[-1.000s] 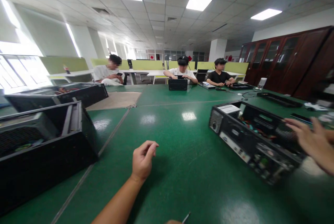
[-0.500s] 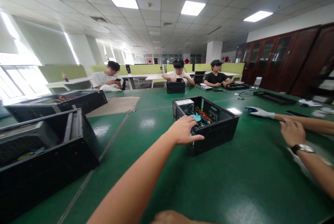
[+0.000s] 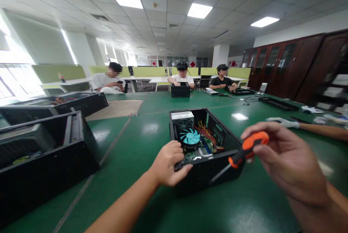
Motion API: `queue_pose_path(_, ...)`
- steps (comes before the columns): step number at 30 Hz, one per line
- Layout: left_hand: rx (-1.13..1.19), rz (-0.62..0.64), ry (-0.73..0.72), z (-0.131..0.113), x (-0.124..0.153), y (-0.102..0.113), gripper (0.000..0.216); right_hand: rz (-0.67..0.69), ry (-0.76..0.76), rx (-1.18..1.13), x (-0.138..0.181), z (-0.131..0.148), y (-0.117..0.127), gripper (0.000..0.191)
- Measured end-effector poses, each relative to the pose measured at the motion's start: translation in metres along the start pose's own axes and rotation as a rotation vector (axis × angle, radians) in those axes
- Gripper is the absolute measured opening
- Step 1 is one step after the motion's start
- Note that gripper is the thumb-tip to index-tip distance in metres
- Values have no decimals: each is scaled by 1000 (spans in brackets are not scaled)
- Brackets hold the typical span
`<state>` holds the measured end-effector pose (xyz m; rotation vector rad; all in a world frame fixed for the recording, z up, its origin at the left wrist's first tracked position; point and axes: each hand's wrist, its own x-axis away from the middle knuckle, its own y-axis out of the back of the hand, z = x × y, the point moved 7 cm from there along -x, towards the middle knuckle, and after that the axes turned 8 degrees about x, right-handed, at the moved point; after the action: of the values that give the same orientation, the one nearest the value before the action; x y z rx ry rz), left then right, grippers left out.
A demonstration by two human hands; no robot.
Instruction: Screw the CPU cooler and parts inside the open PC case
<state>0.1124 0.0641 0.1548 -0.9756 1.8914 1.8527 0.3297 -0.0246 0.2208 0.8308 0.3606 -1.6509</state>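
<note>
A black open-topped computer case (image 3: 209, 175) lies on the green table just ahead of me. Inside are a turquoise fan (image 3: 190, 137), a power supply (image 3: 182, 120) and red and yellow cables (image 3: 205, 131). My left hand (image 3: 171, 164) grips the case's near left edge, fingers over the rim and thumb along the outside. In my right hand (image 3: 288, 164) is an orange and black screwdriver (image 3: 244, 149), held by its handle in front of the near right corner. Its shaft slants down to the left, and the tip looks blurred against the dark panel.
Two more black computer cases, one near (image 3: 49, 167) and one farther back (image 3: 81, 104), stand at left. A co-worker's gloved hand (image 3: 285, 122) rests at right. Several people sit across the table, one behind a small case (image 3: 180, 91). A black panel (image 3: 278, 105) lies at back right.
My right hand has come up from the bottom edge and now holds the screwdriver. My left hand has closed on the case's rim, and the case appears nearer and turned somewhat.
</note>
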Motion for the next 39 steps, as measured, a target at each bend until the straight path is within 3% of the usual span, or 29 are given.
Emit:
queue_pose_path(1, 48, -28, -7, -14, 12, 8, 33, -14, -31, 51, -10, -2, 10, 23)
queue_pose_path(3, 128, -65, -17, -40, 33, 22, 26, 104, -50, 239, -27, -6, 10, 22)
queue_pose_path(7, 204, -142, -2, -76, 66, 44, 21, 507, 41, 569, -36, -25, -38, 21)
queue_pose_path(13, 207, -176, 12, -85, 73, 51, 31, 743, 125, 601, -22, -51, -96, 25)
queue_pose_path(22, 206, -186, -25, -82, 71, 52, 46, 840, 130, 617, -13, -59, -113, 25)
queue_pose_path(29, 214, -160, -31, -82, 72, 50, 45, 778, 101, 629, -16, -56, -105, 25)
queue_pose_path(36, 214, -159, -20, -82, 71, 51, 44, 823, 146, 635, -12, -63, -117, 22)
queue_pose_path(39, 226, -166, -17, -83, 72, 51, 40, 814, 103, 744, -14, -68, -117, 19)
